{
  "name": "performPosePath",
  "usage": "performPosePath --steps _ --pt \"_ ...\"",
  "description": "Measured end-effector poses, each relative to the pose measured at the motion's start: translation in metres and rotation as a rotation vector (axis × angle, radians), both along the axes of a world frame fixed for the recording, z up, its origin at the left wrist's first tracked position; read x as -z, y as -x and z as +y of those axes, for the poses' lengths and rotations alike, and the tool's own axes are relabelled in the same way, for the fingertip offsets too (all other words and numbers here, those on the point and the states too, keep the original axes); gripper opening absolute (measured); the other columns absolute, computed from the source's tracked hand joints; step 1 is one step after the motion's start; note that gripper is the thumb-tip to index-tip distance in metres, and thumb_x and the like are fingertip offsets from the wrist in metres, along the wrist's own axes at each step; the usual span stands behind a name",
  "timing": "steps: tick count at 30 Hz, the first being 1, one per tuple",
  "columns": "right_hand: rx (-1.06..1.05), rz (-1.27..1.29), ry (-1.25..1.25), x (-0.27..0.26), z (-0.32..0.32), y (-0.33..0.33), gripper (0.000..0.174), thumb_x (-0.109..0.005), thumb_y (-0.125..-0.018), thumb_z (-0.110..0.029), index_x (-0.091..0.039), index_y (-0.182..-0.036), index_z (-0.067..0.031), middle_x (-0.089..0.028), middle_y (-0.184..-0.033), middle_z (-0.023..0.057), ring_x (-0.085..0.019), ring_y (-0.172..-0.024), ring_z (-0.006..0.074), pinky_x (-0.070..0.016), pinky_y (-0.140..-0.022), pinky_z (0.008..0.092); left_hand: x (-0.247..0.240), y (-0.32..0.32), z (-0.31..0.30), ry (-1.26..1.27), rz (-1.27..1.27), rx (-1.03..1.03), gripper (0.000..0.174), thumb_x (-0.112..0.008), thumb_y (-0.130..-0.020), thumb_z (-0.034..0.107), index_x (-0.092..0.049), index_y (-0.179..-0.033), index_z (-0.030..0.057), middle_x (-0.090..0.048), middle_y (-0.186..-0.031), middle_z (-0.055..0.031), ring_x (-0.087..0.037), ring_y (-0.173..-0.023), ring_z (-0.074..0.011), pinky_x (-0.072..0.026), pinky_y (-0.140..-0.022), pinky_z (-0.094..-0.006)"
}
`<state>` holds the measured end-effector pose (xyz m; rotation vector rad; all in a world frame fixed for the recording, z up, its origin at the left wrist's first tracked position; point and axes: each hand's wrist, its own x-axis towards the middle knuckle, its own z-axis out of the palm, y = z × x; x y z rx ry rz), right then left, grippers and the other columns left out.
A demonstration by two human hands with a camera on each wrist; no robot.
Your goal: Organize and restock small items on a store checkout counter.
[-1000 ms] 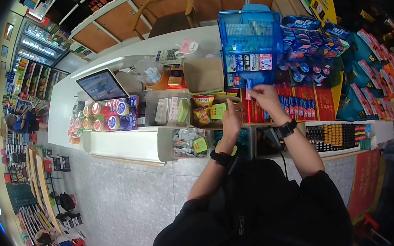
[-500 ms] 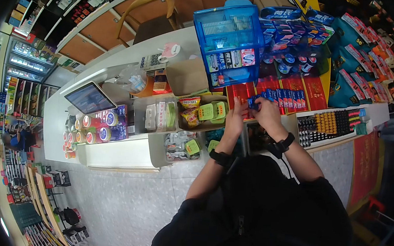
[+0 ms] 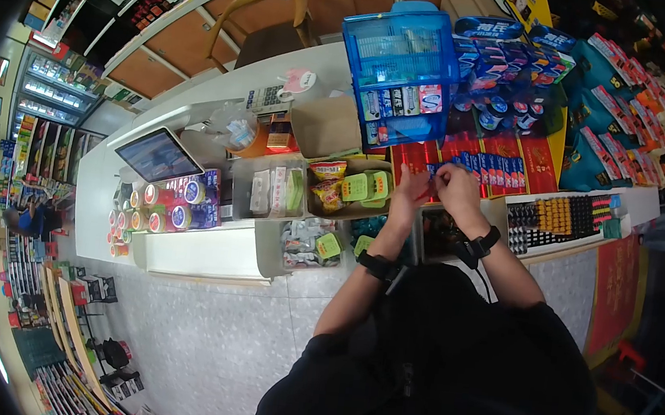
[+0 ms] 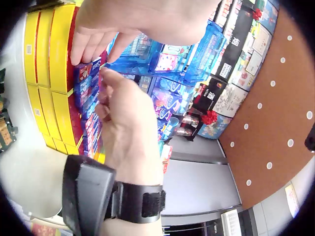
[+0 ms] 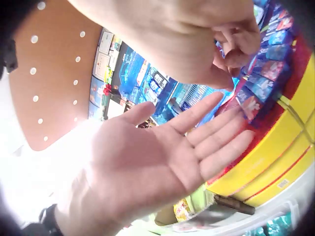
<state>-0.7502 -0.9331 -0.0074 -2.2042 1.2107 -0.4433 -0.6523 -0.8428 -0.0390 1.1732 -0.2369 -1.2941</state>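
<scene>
My right hand (image 3: 461, 195) pinches a small blue candy pack (image 3: 432, 168) low over the red-topped boxes (image 3: 415, 153); its fingers hide most of the pack. A row of similar blue candy packs (image 3: 502, 173) lies just to its right on those boxes. My left hand (image 3: 406, 199) hovers close beside the right one. In the right wrist view the left palm (image 5: 147, 152) faces up with straight fingers and holds nothing. The left wrist view shows the right fingertips at the near end of the row, by the yellow box sides (image 4: 59, 54).
Behind the hands stands a blue plastic drawer rack (image 3: 399, 77), with a candy display (image 3: 490, 58) beside it. Bins of snacks (image 3: 363, 186) are at the left, then a tablet screen (image 3: 160, 153) and lidded tubs (image 3: 162, 206). An abacus (image 3: 558, 217) lies at the right.
My right hand has come down from the blue rack with the pack to the red boxes near the row. The left hand has shifted slightly right, closer to it.
</scene>
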Motion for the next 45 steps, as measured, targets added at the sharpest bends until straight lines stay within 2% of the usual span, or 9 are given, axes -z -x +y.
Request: performPosePath --steps 7,12,13,17,26,28,30,33,45 --pt "-0.191 -0.329 -0.068 0.022 -0.028 -0.076 0.032 -0.066 -0.084 -0.009 -0.063 -0.115 0.0003 -0.069 -0.104 0.0147 -0.069 -0.084 0.0267 -0.0543 -0.072 0.0358 -0.003 -0.005 0.001 0.121 0.218 0.017 0.092 -0.018 -0.094 0.074 -0.042 -0.14 -0.0022 -0.053 -0.136 -0.0191 -0.049 -0.128 -0.0302 -0.0314 -0.111 -0.0442" --pt "-0.125 -0.307 -0.524 0.02 -0.034 -0.114 0.046 -0.071 -0.085 -0.016 -0.056 -0.122 0.0065 -0.066 -0.117 0.0158 -0.07 -0.072 0.0202 -0.0556 -0.068 0.0295 0.019 -0.021 0.014 0.096 0.132 -0.18 0.09 -0.017 -0.096 0.07 -0.054 -0.127 -0.0062 -0.064 -0.12 -0.0181 -0.059 -0.112 -0.03 -0.0401 -0.102 -0.0422" --pt "-0.099 -0.311 -0.435 0.03 -0.033 -0.117 0.051 -0.075 -0.081 -0.029 -0.062 -0.116 0.0052 -0.069 -0.107 0.0193 -0.071 -0.077 0.0295 -0.0542 -0.072 0.0358 0.02 -0.028 0.02 0.059 0.11 -0.186 0.085 -0.023 -0.096 0.071 -0.06 -0.124 -0.0004 -0.063 -0.122 -0.0162 -0.057 -0.118 -0.0286 -0.0397 -0.103 -0.0408" --pt "-0.095 -0.369 -0.237 0.071 -0.047 -0.129 0.038 -0.076 -0.082 -0.029 -0.067 -0.098 0.0042 -0.072 -0.078 0.0132 -0.07 -0.064 0.0222 -0.0538 -0.066 0.0334 0.017 -0.041 0.032 -0.024 0.01 -0.301 0.08 -0.024 -0.097 0.067 -0.059 -0.12 -0.0012 -0.065 -0.116 -0.0166 -0.06 -0.113 -0.0287 -0.0435 -0.098 -0.0401" --pt "0.022 -0.448 -0.464 0.028 -0.031 -0.091 0.032 -0.072 -0.088 -0.028 -0.068 -0.093 0.0033 -0.069 -0.076 0.0118 -0.066 -0.055 0.0183 -0.0496 -0.052 0.033 0.01 -0.041 0.027 -0.037 -0.135 -0.381 0.073 -0.029 -0.1 0.062 -0.061 -0.115 -0.0024 -0.065 -0.116 -0.0166 -0.062 -0.109 -0.0295 -0.0453 -0.097 -0.0405" --pt "0.022 -0.395 -0.506 0.02 -0.026 -0.065 0.032 -0.073 -0.086 -0.027 -0.067 -0.094 0.0037 -0.07 -0.079 0.0145 -0.067 -0.058 0.0215 -0.0506 -0.055 0.0336 0.011 -0.04 0.027 -0.047 -0.155 -0.408 0.073 -0.031 -0.1 0.06 -0.06 -0.117 -0.0041 -0.065 -0.118 -0.0166 -0.061 -0.11 -0.0297 -0.0454 -0.098 -0.0401" --pt "-0.068 -0.273 -0.132 0.021 -0.015 -0.037 0.029 -0.073 -0.085 -0.024 -0.068 -0.094 0.0037 -0.07 -0.081 0.0177 -0.069 -0.068 0.0275 -0.0519 -0.063 0.0367 0.013 -0.036 0.028 -0.078 -0.226 -0.372 0.075 -0.033 -0.1 0.06 -0.057 -0.124 -0.0068 -0.064 -0.119 -0.0175 -0.062 -0.109 -0.0297 -0.0451 -0.098 -0.0398" --pt "0.005 -0.139 -0.261 -0.005 0.005 -0.011 0.025 -0.072 -0.082 -0.019 -0.069 -0.095 0.0024 -0.069 -0.083 0.0201 -0.068 -0.079 0.035 -0.0522 -0.071 0.0418 0.017 -0.021 0.019 -0.07 -0.135 -0.25 0.078 -0.034 -0.099 0.061 -0.05 -0.133 -0.0079 -0.06 -0.126 -0.0187 -0.058 -0.116 -0.0291 -0.0422 -0.102 -0.0399" --pt "-0.068 0.012 -0.008 0.014 0.002 0.008 0.015 -0.071 -0.079 -0.013 -0.071 -0.089 -0.002 -0.065 -0.089 0.0176 -0.064 -0.084 0.0372 -0.0521 -0.076 0.045 0.0 0.001 0.003 -0.055 -0.111 -0.053 0.08 -0.032 -0.098 0.063 -0.046 -0.138 -0.0056 -0.052 -0.138 -0.0187 -0.046 -0.13 -0.0289 -0.0325 -0.109 -0.0407"
